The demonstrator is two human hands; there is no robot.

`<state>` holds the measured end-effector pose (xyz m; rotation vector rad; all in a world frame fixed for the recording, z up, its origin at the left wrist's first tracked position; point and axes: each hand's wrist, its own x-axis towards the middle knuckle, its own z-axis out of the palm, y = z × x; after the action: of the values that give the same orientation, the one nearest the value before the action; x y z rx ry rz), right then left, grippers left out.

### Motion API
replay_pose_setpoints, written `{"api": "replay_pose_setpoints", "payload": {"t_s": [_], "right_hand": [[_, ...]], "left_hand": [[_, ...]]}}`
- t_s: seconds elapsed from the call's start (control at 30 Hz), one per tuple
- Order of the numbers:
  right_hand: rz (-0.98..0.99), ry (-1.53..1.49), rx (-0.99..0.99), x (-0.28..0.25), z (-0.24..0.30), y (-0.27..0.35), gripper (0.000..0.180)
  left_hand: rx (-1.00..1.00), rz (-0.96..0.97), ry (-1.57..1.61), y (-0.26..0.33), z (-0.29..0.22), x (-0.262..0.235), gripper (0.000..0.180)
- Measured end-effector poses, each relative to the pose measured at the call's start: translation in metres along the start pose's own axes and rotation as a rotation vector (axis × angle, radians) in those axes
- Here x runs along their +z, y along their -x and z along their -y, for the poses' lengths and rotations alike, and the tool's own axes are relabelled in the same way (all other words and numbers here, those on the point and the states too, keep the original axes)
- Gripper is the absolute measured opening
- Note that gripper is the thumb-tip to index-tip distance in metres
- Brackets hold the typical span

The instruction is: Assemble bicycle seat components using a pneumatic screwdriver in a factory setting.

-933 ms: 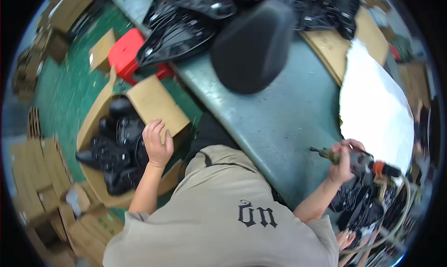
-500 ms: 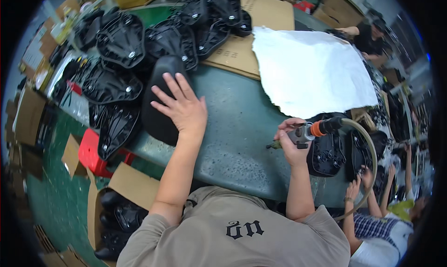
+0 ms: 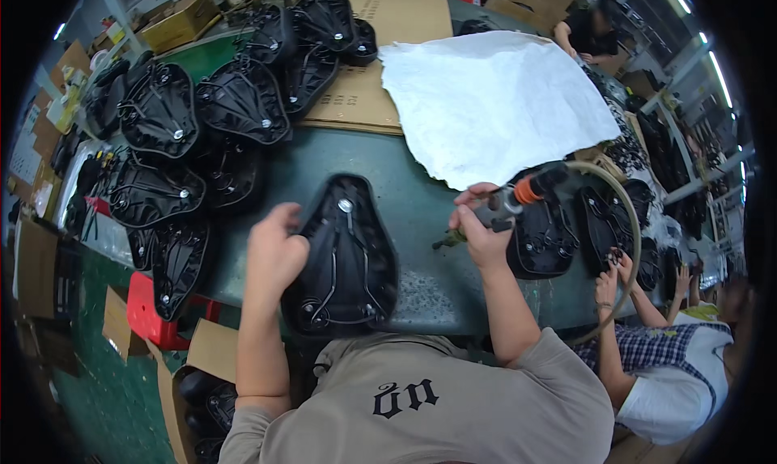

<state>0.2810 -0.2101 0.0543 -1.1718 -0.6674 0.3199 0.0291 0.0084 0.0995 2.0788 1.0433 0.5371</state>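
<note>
A black bicycle saddle [image 3: 344, 262] lies underside up on the table in front of me, its metal rails and bolts showing and its narrow end pointing away. My left hand [image 3: 279, 250] is at the saddle's left side, fingers loosely bent, with a gap between thumb and forefinger and nothing visible in it. Slight blur softens its fingertips. To the right, my right hand [image 3: 483, 233] grips an air-powered screwdriver [image 3: 502, 209] with an orange ring. Its thin tip points left over the tabletop, apart from the saddle. A pale hose [image 3: 634, 245] curves from its back end.
Several upturned saddles [image 3: 158, 112] are heaped at the left, and more saddles [image 3: 542, 237] stand right of the tool. Behind lie a white sheet [image 3: 494, 104] and flat cardboard [image 3: 405, 11]. A red stool [image 3: 150, 310] and an open carton [image 3: 214, 347] are lower left. Co-workers [image 3: 664, 367] sit at the right.
The saddle, smooth side up under my flat left hand before, now lies nearer with its underside up. My left hand is off its top and bent. The right hand keeps the screwdriver; the view has shifted.
</note>
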Motion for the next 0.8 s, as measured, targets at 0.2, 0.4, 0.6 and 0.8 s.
{"api": "replay_pose_setpoints", "payload": {"t_s": [0.2,0.4,0.6,0.8], "right_hand": [[0.096,-0.075,-0.113,0.023,0.061,-0.007,0.04],[0.221,-0.283,-0.175,0.072,0.071,-0.021,0.029],[0.307,-0.156,-0.056,0.103,0.032,-0.03,0.027],[0.418,-0.045,-0.077,0.113,0.01,-0.043,0.029]], "left_hand": [[-0.12,0.354,0.139,0.021,0.05,0.078,0.045],[-0.072,0.344,-0.012,0.028,0.032,0.078,0.035],[0.056,0.241,-0.1,0.034,0.041,0.084,0.033],[0.057,0.263,-0.107,0.035,0.04,0.083,0.033]]}}
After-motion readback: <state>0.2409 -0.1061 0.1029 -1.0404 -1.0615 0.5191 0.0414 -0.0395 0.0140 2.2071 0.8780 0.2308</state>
